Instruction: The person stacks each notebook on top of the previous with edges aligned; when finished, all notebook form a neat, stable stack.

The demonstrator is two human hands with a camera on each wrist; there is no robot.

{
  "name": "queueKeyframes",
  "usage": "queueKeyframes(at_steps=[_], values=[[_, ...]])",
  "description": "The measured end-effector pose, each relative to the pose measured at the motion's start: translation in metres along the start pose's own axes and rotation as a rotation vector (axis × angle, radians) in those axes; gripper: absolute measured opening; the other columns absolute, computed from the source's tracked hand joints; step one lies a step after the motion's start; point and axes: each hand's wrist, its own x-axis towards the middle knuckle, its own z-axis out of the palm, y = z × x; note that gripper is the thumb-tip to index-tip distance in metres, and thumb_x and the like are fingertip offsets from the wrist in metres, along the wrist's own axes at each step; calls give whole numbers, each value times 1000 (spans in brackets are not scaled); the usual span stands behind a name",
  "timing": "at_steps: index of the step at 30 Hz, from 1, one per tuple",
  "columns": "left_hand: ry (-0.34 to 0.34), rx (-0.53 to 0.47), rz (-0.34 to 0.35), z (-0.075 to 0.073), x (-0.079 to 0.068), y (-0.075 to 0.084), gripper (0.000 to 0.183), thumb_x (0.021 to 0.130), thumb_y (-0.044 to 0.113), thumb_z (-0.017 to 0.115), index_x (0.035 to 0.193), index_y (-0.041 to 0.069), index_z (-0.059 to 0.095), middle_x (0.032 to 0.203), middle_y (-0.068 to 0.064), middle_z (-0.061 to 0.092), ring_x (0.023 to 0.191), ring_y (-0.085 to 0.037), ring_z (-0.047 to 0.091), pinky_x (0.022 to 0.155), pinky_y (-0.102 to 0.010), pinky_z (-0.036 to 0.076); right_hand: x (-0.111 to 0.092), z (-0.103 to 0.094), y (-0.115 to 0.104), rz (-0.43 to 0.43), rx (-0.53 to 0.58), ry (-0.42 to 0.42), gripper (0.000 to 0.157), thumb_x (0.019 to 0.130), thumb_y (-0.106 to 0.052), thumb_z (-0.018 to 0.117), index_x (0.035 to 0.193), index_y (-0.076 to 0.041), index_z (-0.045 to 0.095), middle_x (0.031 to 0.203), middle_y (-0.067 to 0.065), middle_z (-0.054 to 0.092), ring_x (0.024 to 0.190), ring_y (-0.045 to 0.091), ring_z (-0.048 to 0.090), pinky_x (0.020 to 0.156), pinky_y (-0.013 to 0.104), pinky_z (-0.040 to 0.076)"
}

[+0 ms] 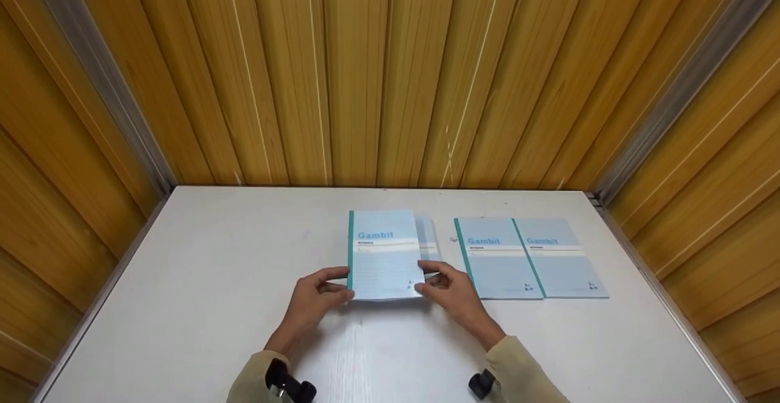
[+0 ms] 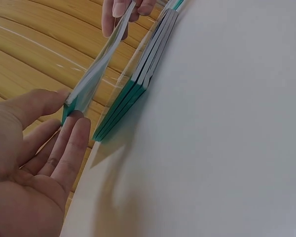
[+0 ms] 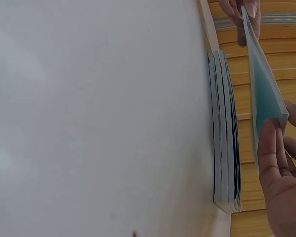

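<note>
Two pale beige fabric sleeves [image 1: 533, 372], each with a small black device [image 1: 291, 383] at the wrist, enter at the near edge. The left hand [image 1: 311, 299] pinches the spine side of a light-blue rectangular paper notebook with a green spine [image 1: 387, 269] near its lower corner—thumb above, fingers beneath. The right hand [image 1: 454, 299] pinches the opposite side near its lower corner, likewise with the thumb above and fingers below. The held notebook, its cover printed "Gambit" over a cream band, faces upward; both wrist views show it raised, with a gap between it and a stack of green-spined notebooks [image 2: 130, 89] below. In the head view, part of this stack shows past the held notebook's right edge. To the right, well apart from the left hand, two matching light-blue notebooks—a left one [image 1: 496, 269] and a right one [image 1: 563, 269]—lie side by side, spines leftward. All rest on a white, smooth-topped table [image 1: 183, 305]. Beyond its far edge rises a yellow-brown wood-grain panelled wall [image 1: 353, 74], flanked by grey straight corner strips [image 1: 103, 74].
</note>
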Motion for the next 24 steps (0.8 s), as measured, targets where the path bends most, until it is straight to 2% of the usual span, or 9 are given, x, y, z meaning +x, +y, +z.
queueKeyframes(at_steps=[6, 16, 24], values=[[-30, -21, 16, 16, 6, 0, 43, 91, 4, 81, 133, -1, 70, 127, -15, 71, 105, -26, 73, 86, -31, 61, -5, -13, 3, 31, -49, 37, 47, 95, -16, 83, 137, -2, 68, 127, 13, 68, 101, 21, 67, 80, 24, 57], [-69, -13, 15, 36, 14, -1, 40, 89, 2, 82, 128, 1, 73, 116, -12, 74, 102, -25, 73, 83, -32, 61, -7, -26, 8, 86, -89, 81, 42, 95, -9, 81, 134, -2, 70, 126, 11, 70, 100, 21, 67, 78, 24, 56], [-97, 111, 110, 43, 16, -1, 45, 87, -3, 84, 130, 0, 73, 113, -14, 73, 100, -27, 73, 81, -32, 62, -7, -28, 9, 117, -138, 118, 42, 95, -8, 80, 135, -3, 69, 124, 7, 71, 99, 21, 67, 75, 25, 56]])
